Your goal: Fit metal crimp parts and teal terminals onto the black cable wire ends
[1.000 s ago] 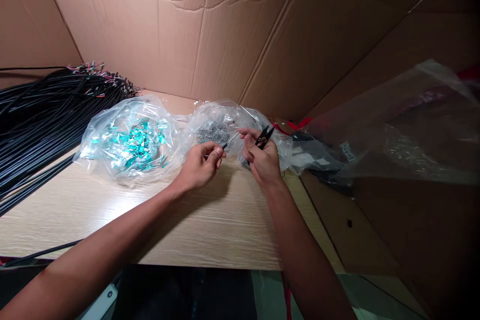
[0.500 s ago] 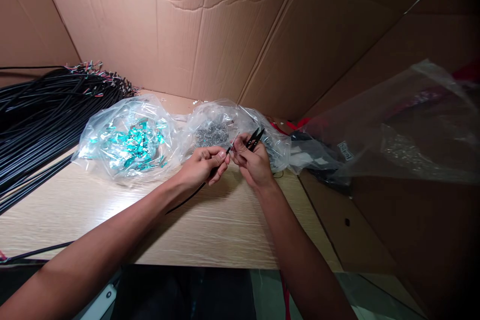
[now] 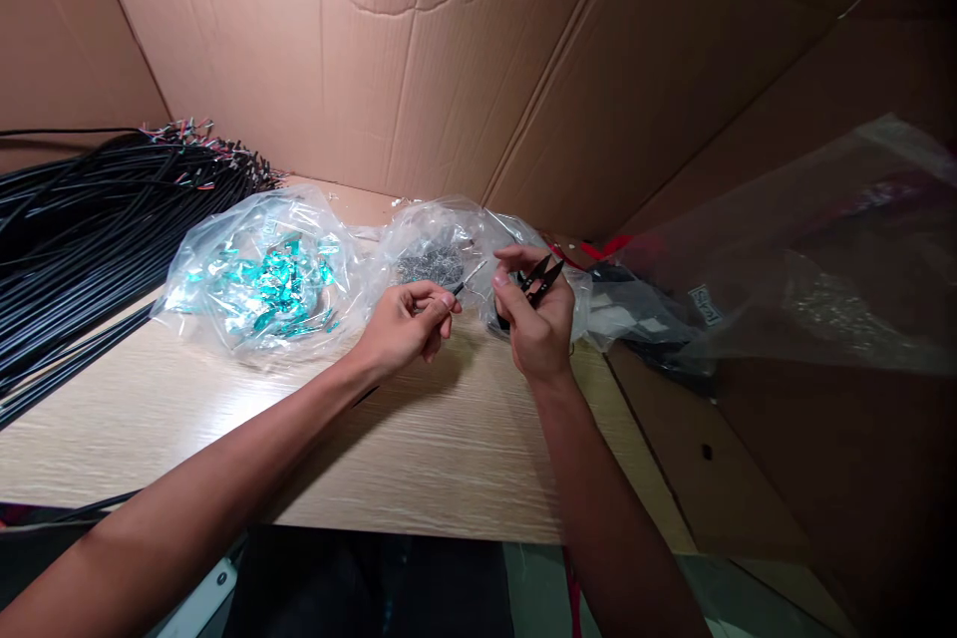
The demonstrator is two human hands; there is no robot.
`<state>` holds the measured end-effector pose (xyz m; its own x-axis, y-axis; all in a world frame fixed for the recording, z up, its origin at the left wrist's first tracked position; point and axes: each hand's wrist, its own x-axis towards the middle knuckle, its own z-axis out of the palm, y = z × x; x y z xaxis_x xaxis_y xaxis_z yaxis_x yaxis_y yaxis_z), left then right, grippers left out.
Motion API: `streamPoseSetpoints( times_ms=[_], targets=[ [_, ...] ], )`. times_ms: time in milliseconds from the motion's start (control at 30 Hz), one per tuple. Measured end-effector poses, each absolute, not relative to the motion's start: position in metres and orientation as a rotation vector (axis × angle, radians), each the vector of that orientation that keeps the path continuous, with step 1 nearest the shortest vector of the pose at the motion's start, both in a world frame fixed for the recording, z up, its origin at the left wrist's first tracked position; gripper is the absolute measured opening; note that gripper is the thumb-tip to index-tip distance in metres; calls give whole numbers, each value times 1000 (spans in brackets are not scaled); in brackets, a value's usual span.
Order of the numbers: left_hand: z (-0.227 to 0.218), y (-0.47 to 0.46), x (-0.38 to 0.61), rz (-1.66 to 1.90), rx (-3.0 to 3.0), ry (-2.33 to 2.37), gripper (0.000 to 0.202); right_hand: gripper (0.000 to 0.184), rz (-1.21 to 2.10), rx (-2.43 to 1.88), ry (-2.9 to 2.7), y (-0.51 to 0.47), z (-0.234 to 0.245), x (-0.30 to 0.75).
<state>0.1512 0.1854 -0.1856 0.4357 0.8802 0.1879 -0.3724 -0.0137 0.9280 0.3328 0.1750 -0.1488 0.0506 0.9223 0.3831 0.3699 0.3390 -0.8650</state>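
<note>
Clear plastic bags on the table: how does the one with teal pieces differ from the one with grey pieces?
The bag of teal pieces holds shiny teal bits spread loosely, while the bag of grey pieces holds a dull, compact grey clump. The teal bag lies to the left, beside the black cables; the grey bag lies farther right, just beyond the right hand. Both are crinkled, see-through plastic on the wood-grain table.

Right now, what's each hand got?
Left hand: closed, pinching a black wire.
Right hand: closed, holding black snips.
</note>
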Motion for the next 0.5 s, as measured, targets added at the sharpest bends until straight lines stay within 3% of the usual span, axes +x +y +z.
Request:
streamPoseSetpoints(
  times_ms=[233,500],
  targets=[
    [-188,182,153,1241,1348,731,42,79,369,-1377,-1704,164,-147,322],
    [-201,175,157,1544,1866,1063,21,54,227,-1443,-1629,161,-160,303]
  ],
)
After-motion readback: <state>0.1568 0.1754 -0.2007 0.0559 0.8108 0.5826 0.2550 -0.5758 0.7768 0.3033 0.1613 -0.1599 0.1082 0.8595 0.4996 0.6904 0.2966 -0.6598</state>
